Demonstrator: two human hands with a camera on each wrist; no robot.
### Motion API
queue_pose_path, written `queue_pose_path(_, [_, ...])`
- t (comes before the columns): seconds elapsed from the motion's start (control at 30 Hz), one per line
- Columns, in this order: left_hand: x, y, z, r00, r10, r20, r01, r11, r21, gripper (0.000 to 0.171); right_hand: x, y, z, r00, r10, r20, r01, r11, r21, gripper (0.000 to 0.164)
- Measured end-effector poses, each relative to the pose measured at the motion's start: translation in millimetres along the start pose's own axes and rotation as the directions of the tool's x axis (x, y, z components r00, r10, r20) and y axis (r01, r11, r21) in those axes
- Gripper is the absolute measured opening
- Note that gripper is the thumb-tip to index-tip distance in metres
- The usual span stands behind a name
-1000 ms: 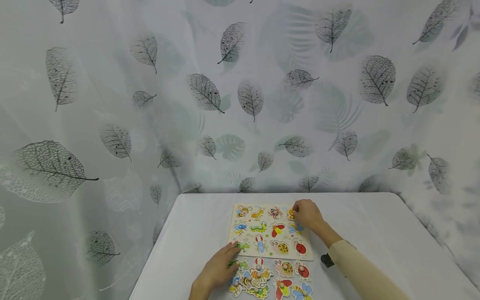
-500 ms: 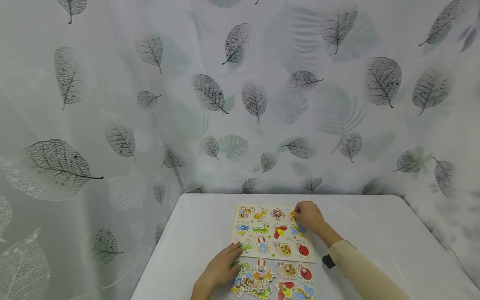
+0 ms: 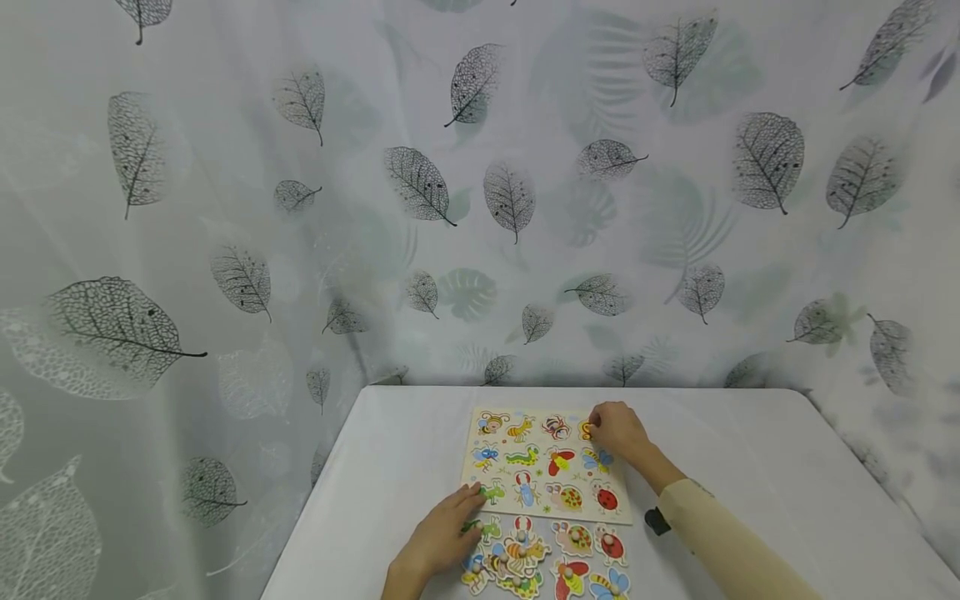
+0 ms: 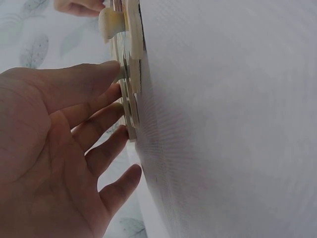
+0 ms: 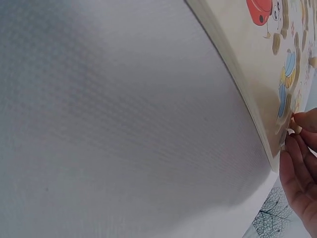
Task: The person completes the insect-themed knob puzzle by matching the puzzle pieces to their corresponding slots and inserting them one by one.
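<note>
A wooden insect puzzle board (image 3: 551,511) lies flat on the white table. At its far right corner my right hand (image 3: 617,427) pinches the knob of a yellow puzzle piece (image 3: 584,431), mostly hidden behind the fingers. In the right wrist view, thumb and finger meet around that wooden knob (image 5: 295,127). My left hand (image 3: 444,532) rests at the board's near left corner, its fingers loosely extended. A green puzzle piece (image 3: 491,528) lies by its thumb. In the left wrist view the fingertips of the left hand (image 4: 64,134) touch the board's edge.
Loose knobbed pieces lie in front of the board: an overlapping pile (image 3: 517,554), a ladybug (image 3: 611,546), a red-winged insect (image 3: 572,577) and a blue-winged one (image 3: 610,585). A small black object (image 3: 657,522) sits beside the right sleeve. A leaf-print curtain (image 3: 510,200) hangs behind the table.
The head view has shifted slightly. Both hands keep their places, the right on the corner piece and the left on the board's edge.
</note>
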State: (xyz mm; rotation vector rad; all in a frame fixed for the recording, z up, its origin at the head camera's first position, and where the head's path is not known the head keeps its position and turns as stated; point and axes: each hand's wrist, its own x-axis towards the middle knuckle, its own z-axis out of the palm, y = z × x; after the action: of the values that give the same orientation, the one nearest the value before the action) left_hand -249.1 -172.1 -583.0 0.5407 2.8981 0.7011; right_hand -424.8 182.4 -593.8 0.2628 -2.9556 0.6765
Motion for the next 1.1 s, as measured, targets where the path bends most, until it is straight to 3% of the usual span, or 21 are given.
queue_pose_path(0.13, [0.2,0.2,0.8,1.000,0.006,-0.003,-0.006,1.000,0.003,0.051,-2.3,0.9,-2.3,1.000,-0.001,0.018,0.001,1.000,0.011,0.008])
queue_pose_path(0.3, [0.4,-1.1,2.0,1.000,0.009,-0.007,-0.009,1.000,0.010,0.051,-8.2,1.8,-4.1,1.000,-0.026,-0.014,0.026,0.999,0.026,0.011])
queue_pose_path(0.6, [-0.5,-2.0,2.1,1.000,-0.001,0.000,0.001,1.000,-0.010,0.052,-33.6,-12.3,-15.3,0.996,-0.055,-0.073,0.060,0.996,0.064,0.019])
queue_pose_path(1.1, [0.3,-1.7,2.8,1.000,0.003,-0.004,-0.003,1.000,-0.006,0.052,-81.3,-35.4,-42.6,0.994,-0.080,-0.076,0.086,0.992,0.088,0.010])
